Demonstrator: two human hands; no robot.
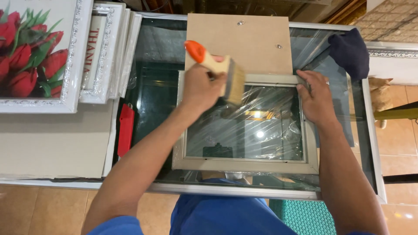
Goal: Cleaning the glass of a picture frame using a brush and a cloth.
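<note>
Left hand [201, 89] grips a wide brush [224, 75] at upper centre, fingers hiding part of its handle; its long axis runs from orange tip at upper left to bristles at lower right, over the glass. Right hand [317, 99] lies flat on the grey picture frame [244, 165], centred on the glass worktop [152, 100]. A brown backing board [244, 41] beyond is partly covered.

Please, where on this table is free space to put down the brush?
Bare glass lies between the red cutter and the picture frame, left of the left hand holding the brush. The cardboard sheet at left is also bare. Around the right hand, backing board and dark cloth it is crowded.
</note>
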